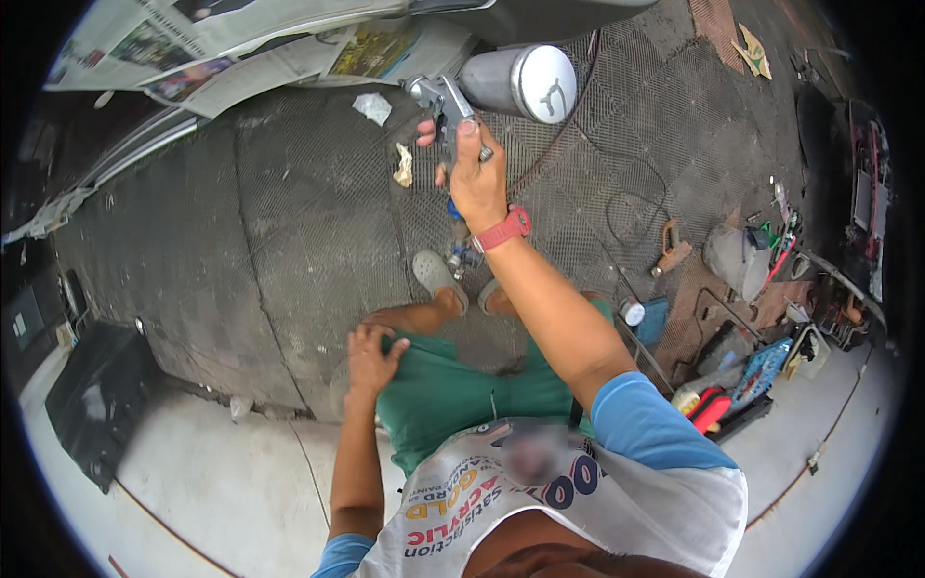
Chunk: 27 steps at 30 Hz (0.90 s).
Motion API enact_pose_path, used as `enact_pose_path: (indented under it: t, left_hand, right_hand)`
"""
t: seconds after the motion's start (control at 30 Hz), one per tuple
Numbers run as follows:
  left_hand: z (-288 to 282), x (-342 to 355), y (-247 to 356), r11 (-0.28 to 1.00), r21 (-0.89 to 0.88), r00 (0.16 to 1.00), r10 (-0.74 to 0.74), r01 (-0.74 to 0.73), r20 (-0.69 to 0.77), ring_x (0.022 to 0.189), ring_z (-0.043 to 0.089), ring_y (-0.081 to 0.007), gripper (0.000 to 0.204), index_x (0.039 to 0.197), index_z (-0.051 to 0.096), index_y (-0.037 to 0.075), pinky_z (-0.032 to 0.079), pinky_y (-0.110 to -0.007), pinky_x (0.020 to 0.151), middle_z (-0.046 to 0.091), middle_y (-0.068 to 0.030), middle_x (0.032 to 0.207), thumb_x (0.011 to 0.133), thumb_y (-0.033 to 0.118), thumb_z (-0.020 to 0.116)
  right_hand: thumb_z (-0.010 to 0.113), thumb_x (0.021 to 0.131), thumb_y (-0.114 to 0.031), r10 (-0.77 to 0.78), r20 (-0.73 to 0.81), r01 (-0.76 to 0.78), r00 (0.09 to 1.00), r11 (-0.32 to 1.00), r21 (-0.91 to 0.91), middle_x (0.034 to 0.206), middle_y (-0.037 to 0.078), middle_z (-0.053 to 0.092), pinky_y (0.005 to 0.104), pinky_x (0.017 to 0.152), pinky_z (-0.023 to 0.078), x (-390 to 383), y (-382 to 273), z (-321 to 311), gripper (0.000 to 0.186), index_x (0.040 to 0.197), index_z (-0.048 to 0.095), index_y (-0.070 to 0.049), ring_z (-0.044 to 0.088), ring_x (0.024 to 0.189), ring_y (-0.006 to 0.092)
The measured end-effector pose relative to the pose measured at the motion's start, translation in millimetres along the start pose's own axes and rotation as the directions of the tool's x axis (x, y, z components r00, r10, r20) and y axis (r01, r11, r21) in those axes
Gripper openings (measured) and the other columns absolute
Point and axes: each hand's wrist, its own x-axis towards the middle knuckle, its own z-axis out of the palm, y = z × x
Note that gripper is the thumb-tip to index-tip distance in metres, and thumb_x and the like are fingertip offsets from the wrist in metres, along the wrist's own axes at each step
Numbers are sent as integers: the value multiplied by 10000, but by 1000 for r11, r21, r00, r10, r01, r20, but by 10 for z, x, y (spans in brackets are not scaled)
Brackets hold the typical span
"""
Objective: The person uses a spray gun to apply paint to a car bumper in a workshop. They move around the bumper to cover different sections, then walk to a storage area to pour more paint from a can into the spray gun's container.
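Note:
My right hand (477,173) is wrapped round the grip of a metal spray gun (450,101), reaching forward in front of me. A silver paint cup (501,84) with a round, pale lid (548,85) sits to the right of the gun's body and appears attached to it. Below the grip, an air fitting with a blue part (457,236) hangs near my wrist. My left hand (370,358) rests on my left knee over green shorts, its thumb apart from the fingers and nothing in it. Newspaper sheets (279,72) cover a surface just beyond the gun's nozzle.
Crumpled paper (372,109) and a torn scrap (404,166) lie on the dark textured floor mat (318,212). A thin hose (564,144) runs past the cup. At right, a handled tool (672,248), a blue basket (761,371) and assorted clutter stand. A black panel (96,405) lies left.

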Motion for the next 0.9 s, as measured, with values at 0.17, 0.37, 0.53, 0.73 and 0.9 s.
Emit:
enact_pose_path:
  t: [0.17, 0.37, 0.53, 0.73, 0.9]
  left_hand:
    - [412, 1208, -562, 988, 143, 929, 98, -49, -358, 1154, 622, -403, 521, 1162, 691, 87, 497, -499, 989, 670, -159, 1239, 862, 504, 777]
    - [657, 2017, -544, 983, 171, 904, 14, 65, -428, 1121, 655, -387, 563, 1136, 708, 56, 508, -491, 986, 710, -148, 1173, 857, 540, 772]
    - [1009, 2582, -363, 980, 185, 842, 158, -70, -515, 1133, 651, -377, 517, 1105, 723, 58, 506, -489, 981, 713, -154, 1161, 862, 513, 769]
    - [1227, 2897, -99, 956, 149, 763, 290, -251, -577, 1180, 629, -355, 443, 1087, 738, 67, 465, -487, 1025, 705, -145, 1193, 866, 450, 777]
    - [1207, 3018, -178, 960, 142, 797, 278, -240, -535, 1207, 619, -361, 382, 1087, 739, 74, 458, -492, 1037, 704, -147, 1222, 878, 393, 763]
  right_hand:
    - [338, 1112, -551, -30, -257, 57, 966, 994, 96, 1083, 134, 714, 283, 523, 527, 120, 563, -577, 629, 1297, 594, -7, 701, 925, 185]
    - [319, 1090, -609, -329, -182, 343, 927, 938, 49, 1047, 169, 735, 267, 489, 538, 525, 290, -1309, 714, 1282, 609, 14, 737, 870, 216]
    - [376, 1090, -592, -280, 114, 264, 953, 954, 140, 886, 119, 733, 248, 417, 501, 668, -162, -1363, 638, 1233, 637, -28, 722, 712, 170]
    - [387, 1093, -580, -425, -240, 418, 873, 905, -83, 852, 97, 730, 258, 417, 506, 856, -20, -1608, 614, 1208, 661, -42, 713, 683, 158]
    - [400, 1103, -542, -502, -337, 497, 797, 861, -107, 826, 66, 712, 250, 419, 499, 666, 447, -1215, 568, 1283, 661, -70, 694, 660, 144]
